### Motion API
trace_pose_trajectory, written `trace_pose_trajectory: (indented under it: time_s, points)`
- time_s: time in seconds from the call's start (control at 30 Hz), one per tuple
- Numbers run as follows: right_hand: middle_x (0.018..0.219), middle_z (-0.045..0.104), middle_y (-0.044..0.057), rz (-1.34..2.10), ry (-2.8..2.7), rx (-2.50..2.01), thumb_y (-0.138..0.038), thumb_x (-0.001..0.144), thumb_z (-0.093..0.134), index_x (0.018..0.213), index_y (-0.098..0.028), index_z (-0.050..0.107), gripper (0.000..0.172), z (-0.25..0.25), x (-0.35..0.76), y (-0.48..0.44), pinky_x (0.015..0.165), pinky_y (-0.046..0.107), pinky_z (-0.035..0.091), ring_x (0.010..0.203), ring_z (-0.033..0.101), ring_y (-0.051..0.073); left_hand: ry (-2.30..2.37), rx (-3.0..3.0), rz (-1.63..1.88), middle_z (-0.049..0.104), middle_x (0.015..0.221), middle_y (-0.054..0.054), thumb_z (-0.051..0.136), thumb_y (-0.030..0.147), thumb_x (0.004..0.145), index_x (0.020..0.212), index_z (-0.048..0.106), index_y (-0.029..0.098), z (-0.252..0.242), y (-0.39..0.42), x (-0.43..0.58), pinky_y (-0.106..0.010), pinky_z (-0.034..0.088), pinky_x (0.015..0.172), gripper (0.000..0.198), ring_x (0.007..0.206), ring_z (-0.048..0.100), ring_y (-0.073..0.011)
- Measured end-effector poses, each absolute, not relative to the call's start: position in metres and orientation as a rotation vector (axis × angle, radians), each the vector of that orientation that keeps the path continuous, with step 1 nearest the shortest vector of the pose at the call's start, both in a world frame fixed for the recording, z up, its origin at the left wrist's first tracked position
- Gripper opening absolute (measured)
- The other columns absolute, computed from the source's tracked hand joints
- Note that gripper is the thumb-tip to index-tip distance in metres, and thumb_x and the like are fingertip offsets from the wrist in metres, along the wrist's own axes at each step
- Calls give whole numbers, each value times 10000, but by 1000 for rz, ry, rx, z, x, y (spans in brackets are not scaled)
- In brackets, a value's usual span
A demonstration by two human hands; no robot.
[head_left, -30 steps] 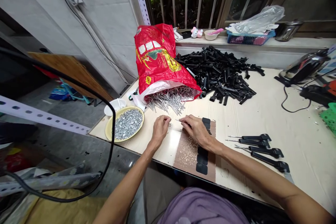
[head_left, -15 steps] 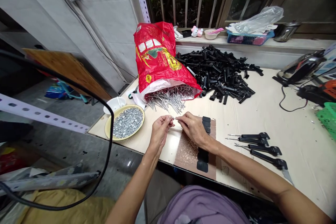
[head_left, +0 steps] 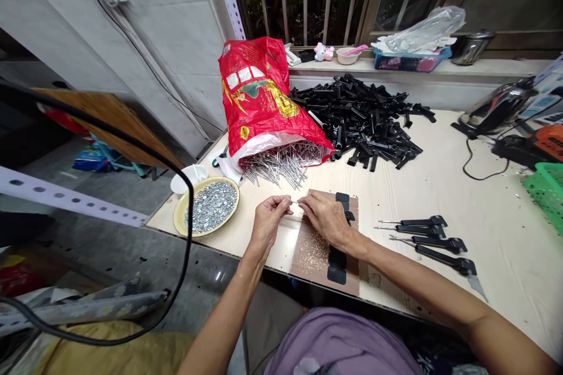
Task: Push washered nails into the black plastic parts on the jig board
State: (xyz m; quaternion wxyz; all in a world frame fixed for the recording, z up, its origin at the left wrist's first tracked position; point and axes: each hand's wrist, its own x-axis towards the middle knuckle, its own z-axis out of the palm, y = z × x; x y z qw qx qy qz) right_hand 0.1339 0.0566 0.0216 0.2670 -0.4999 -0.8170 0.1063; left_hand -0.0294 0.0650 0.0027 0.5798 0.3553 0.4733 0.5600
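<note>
In front of me, my left hand point(head_left: 268, 221) and my right hand point(head_left: 328, 220) face each other, fingertips pinched. A thin metal pin point(head_left: 294, 203) spans the small gap between them, with one end in each pinch. Most of it is hidden by the fingers. Beyond my hands, a red plastic bag point(head_left: 264, 88) lies open towards me, spilling many similar metal pins point(head_left: 277, 169). Left of my left hand stands a yellow bowl point(head_left: 178, 217) of small shiny metal pieces. Under my right forearm lies a brown board point(head_left: 308, 263) with black pads point(head_left: 336, 274) on it.
Behind, black plastic parts point(head_left: 369, 117) are heaped by the window. Several black-handled tools point(head_left: 440, 243) with thin metal tips lie at the right. A white bowl point(head_left: 189, 178), a kettle point(head_left: 497, 108) and a green basket point(head_left: 545, 193) stand around the table. A black cable point(head_left: 187, 246) loops across the left.
The view has shifted slightly. My hands stay nearly in place, and the fingertips are a little farther apart, with the pin still between them.
</note>
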Motion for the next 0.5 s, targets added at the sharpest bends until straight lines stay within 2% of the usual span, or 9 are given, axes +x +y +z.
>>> trace_pose_trajectory:
  time_s: [0.17, 0.4, 0.5]
  points:
    - [940, 597, 75, 357, -2170, -1285, -271, 946, 434, 1023, -184, 615, 214, 19, 136, 57, 623, 260, 418, 800, 582, 168, 1127, 884, 1321, 649, 733, -18, 768, 306, 636, 790, 688, 118, 2, 64, -25, -241, 483, 617, 255, 592, 571, -86]
    - [865, 589, 58, 583, -2076, -1133, -246, 931, 461, 947, -168, 621, 179, 14, 142, 62, 716, 278, 438, 796, 555, 156, 1138, 916, 1297, 640, 720, -16, 756, 328, 652, 774, 677, 113, 2, 64, -22, -238, 479, 621, 258, 591, 558, -85]
    - [836, 596, 51, 702, -2015, -1112, -266, 923, 471, 895, -166, 634, 193, 14, 145, 64, 704, 273, 432, 785, 558, 152, 1131, 925, 1292, 635, 718, -13, 753, 323, 659, 778, 675, 112, 0, 64, -21, -230, 470, 614, 254, 581, 556, -81]
